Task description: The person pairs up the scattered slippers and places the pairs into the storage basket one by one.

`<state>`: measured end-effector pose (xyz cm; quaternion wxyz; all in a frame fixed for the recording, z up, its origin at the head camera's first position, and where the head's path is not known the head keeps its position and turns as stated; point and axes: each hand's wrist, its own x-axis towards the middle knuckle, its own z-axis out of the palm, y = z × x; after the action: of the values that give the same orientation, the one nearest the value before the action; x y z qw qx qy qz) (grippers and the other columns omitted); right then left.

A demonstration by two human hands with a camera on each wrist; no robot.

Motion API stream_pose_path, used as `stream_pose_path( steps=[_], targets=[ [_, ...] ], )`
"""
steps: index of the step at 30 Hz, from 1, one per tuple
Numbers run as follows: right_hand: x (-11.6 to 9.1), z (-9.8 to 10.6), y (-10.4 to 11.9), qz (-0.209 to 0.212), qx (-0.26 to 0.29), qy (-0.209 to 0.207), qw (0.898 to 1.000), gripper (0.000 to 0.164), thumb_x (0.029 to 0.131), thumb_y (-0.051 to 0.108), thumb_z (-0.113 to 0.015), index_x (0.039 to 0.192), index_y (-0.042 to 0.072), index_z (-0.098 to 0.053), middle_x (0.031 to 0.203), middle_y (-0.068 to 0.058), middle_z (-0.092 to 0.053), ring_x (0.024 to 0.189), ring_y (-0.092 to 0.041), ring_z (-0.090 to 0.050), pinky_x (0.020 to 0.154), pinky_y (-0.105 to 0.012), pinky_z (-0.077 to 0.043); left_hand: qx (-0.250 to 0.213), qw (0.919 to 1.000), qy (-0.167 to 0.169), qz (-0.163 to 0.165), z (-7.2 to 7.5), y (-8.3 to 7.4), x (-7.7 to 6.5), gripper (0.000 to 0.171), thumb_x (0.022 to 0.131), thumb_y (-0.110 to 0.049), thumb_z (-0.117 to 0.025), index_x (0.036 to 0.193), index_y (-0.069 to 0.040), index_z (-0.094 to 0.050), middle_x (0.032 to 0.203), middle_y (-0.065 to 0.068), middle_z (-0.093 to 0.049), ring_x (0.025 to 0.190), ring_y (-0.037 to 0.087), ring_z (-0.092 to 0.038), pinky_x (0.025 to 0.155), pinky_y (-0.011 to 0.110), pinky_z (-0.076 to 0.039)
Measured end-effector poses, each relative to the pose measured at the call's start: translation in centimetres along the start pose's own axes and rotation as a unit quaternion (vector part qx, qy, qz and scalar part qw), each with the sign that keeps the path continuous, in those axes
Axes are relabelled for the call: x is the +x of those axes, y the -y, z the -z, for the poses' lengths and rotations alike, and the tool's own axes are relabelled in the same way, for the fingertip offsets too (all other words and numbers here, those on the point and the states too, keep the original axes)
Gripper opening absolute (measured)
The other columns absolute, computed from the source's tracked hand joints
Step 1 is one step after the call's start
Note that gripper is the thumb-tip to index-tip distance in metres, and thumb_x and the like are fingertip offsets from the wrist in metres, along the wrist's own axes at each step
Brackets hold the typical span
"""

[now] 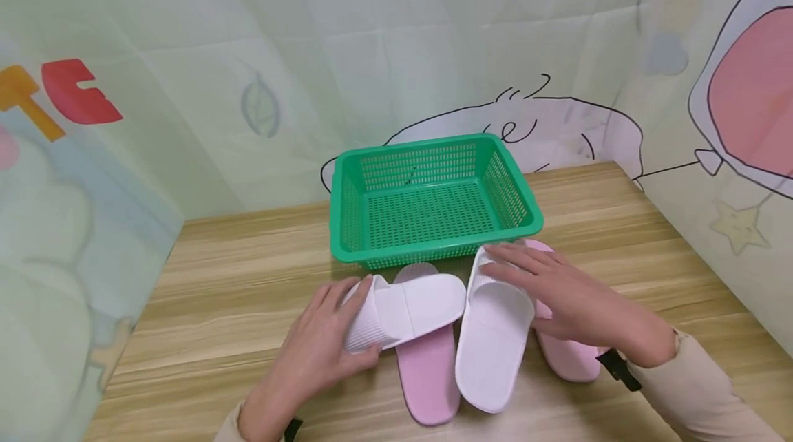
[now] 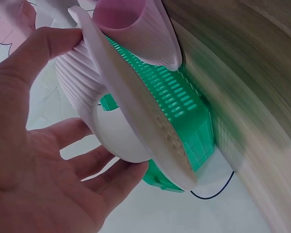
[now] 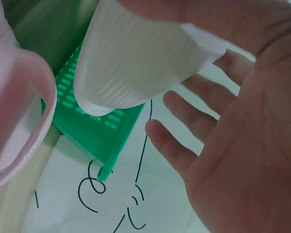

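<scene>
My left hand (image 1: 325, 339) grips a white slipper (image 1: 427, 297) by its ribbed strap end. In the left wrist view the thumb is on one sole edge (image 2: 121, 82) and the fingertips reach the other side. This slipper lies crosswise over a pink slipper (image 1: 427, 373). My right hand (image 1: 570, 297) holds a second white slipper (image 1: 492, 345) around its ribbed strap, heel toward me. Another pink slipper (image 1: 573, 359) is partly hidden under the right hand. In the right wrist view the thumb overlaps the white slipper's strap (image 3: 136, 63), with fingers spread along its side.
A green plastic basket (image 1: 434, 253) with perforated sides stands just behind the slippers, nothing inside it. It sits on a wood-grain table (image 1: 248, 277). A cartoon-printed backdrop (image 1: 279, 49) rises behind the table and along its sides.
</scene>
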<state>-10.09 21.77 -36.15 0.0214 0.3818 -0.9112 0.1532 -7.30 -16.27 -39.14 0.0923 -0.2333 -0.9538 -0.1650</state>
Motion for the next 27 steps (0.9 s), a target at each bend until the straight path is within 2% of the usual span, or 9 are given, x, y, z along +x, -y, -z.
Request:
stream_pose_path(
  steps=[5, 10, 16, 20, 27],
  targets=[
    [-0.35, -0.06, -0.39, 0.009, 0.031, -0.025, 0.999, 0.094, 0.078, 0.018, -0.093, 0.159, 0.019, -0.046, 0.164, -0.001, -0.048, 0.152, -0.031, -0.042, 0.119, -0.064, -0.035, 0.0, 0.9999, -0.01, -0.009, 0.11, 0.13, -0.06, 0.093, 0.075, -0.041, -0.088, 0.155, -0.008, -0.053, 0.144, 0.016, -0.061, 0.128, 0.037, -0.058, 0.092, 0.057, -0.06],
    [-0.23, -0.2, -0.82, 0.021, 0.03, -0.044, 0.998, 0.098, 0.072, 0.021, -0.092, 0.159, 0.018, -0.046, 0.16, 0.0, -0.051, 0.149, -0.03, -0.043, 0.116, -0.062, -0.037, 0.0, 0.9994, -0.024, -0.022, 0.22, 0.2, -0.01, 0.093, 0.074, -0.041, -0.088, 0.154, -0.008, -0.053, 0.142, 0.014, -0.062, 0.127, 0.035, -0.059, 0.093, 0.054, -0.06],
    [-0.15, 0.0, -0.87, 0.029, 0.027, -0.074, 0.997, 0.098, 0.072, 0.032, -0.095, 0.157, 0.017, -0.049, 0.155, 0.003, -0.053, 0.142, -0.026, -0.045, 0.109, -0.059, -0.039, 0.0, 0.999, -0.034, -0.03, 0.34, 0.05, 0.03, 0.093, 0.073, -0.042, -0.088, 0.153, -0.011, -0.054, 0.144, 0.011, -0.062, 0.127, 0.032, -0.058, 0.094, 0.052, -0.059],
    [-0.11, 0.31, -0.65, 0.027, 0.029, -0.091, 0.995, 0.102, 0.069, 0.034, -0.096, 0.158, 0.018, -0.048, 0.154, 0.003, -0.053, 0.138, -0.024, -0.045, 0.105, -0.056, -0.04, -0.005, 0.9986, -0.039, -0.035, 0.44, -0.08, 0.06, 0.094, 0.072, -0.044, -0.088, 0.153, -0.011, -0.054, 0.144, 0.01, -0.061, 0.127, 0.031, -0.058, 0.095, 0.051, -0.059],
    [-0.13, 0.74, -0.52, 0.011, 0.035, -0.112, 0.993, 0.101, 0.068, 0.031, -0.094, 0.157, 0.021, -0.049, 0.15, -0.001, -0.052, 0.133, -0.03, -0.043, 0.093, -0.055, -0.049, -0.006, 0.9968, -0.053, -0.06, 0.56, -0.21, 0.06, 0.092, 0.071, -0.044, -0.088, 0.151, -0.012, -0.056, 0.142, 0.007, -0.062, 0.126, 0.027, -0.058, 0.098, 0.048, -0.057]
  ],
)
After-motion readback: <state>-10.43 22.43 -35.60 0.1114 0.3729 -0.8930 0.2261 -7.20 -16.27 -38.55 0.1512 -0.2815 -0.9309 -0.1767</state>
